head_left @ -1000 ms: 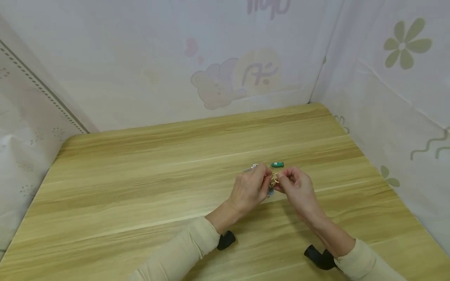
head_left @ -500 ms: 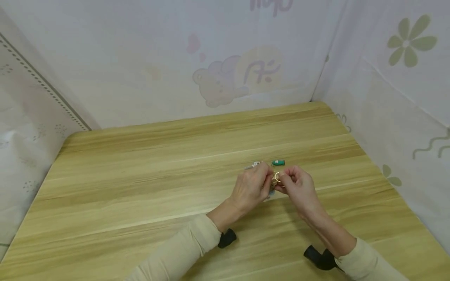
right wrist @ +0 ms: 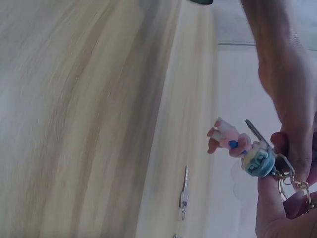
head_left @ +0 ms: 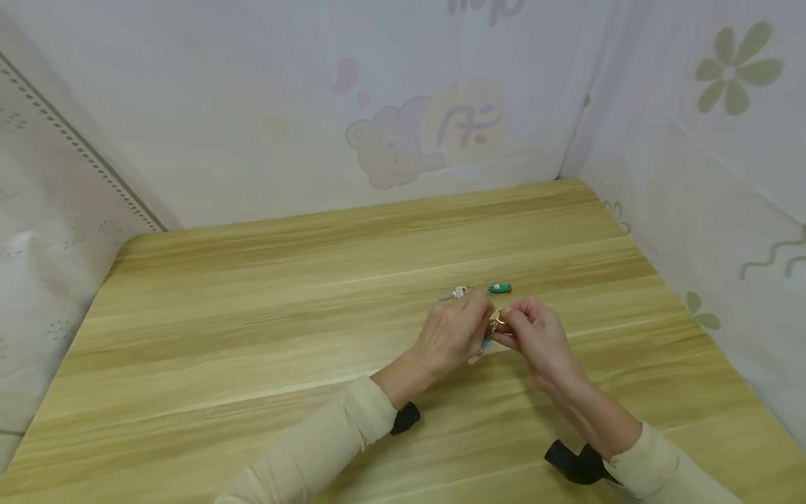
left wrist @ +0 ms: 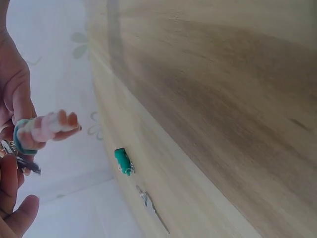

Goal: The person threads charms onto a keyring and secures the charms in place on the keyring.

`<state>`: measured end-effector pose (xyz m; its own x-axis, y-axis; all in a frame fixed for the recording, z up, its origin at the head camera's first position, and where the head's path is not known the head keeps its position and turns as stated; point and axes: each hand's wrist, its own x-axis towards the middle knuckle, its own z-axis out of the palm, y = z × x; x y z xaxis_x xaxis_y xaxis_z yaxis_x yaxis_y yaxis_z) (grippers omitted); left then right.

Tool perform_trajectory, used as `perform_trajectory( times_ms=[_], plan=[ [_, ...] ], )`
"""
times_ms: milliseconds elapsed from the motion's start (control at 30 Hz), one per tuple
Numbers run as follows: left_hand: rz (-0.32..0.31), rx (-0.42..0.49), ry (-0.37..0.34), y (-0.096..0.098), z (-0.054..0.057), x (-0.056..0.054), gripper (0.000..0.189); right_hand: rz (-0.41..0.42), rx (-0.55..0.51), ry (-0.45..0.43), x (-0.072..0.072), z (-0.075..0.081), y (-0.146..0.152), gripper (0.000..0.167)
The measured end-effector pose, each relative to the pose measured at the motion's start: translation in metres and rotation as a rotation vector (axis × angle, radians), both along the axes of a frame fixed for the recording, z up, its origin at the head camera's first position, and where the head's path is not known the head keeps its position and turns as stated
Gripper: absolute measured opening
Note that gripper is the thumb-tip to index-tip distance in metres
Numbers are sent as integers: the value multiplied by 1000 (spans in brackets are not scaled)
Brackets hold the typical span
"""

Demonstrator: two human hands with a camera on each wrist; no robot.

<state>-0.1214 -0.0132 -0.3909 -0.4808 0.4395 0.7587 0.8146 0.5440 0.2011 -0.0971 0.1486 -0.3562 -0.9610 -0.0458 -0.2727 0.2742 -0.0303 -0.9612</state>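
Both hands meet over the right-middle of the table. My left hand (head_left: 448,332) pinches a keychain near its metal fittings, fingers curled. My right hand (head_left: 540,339) pinches the gold key ring (head_left: 499,316) between thumb and fingers. From the ring's fittings hangs a small pink, white and blue figurine (right wrist: 235,141), also visible in the left wrist view. Beside the figurine a silver key (right wrist: 256,132) sticks out from the fingers. Fingers hide whether the key sits on the gold ring.
Just beyond the hands, a second silver key (head_left: 457,292) and a green charm (head_left: 500,288) lie on the wooden table (head_left: 252,308). Black curved pieces (head_left: 574,462) show by the forearms. Printed curtains (head_left: 252,105) hang along the table's back and sides.
Both hands stay together at the gold ring, which has turned slightly between the fingers. More of the loose key and of the hanging figurine shows beside the left hand.
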Motion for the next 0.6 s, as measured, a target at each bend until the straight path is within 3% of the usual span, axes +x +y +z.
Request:
perform_trajectory(
  times_ms=[167, 400, 500, 600],
  plan=[
    [19, -48, 55, 0, 1, -3, 28, -14, -32, -17, -1, -2, 0, 9],
    [28, -6, 105, 1, 7, -8, 30, -25, -24, 38, 2, -3, 0, 11],
    [25, 16, 64, -1, 7, -7, 27, -19, -43, 55, 2, -3, 1, 10],
    [1, 60, -24, -3, 6, -6, 23, -5, -60, 70, 2, -4, 2, 8]
  ],
)
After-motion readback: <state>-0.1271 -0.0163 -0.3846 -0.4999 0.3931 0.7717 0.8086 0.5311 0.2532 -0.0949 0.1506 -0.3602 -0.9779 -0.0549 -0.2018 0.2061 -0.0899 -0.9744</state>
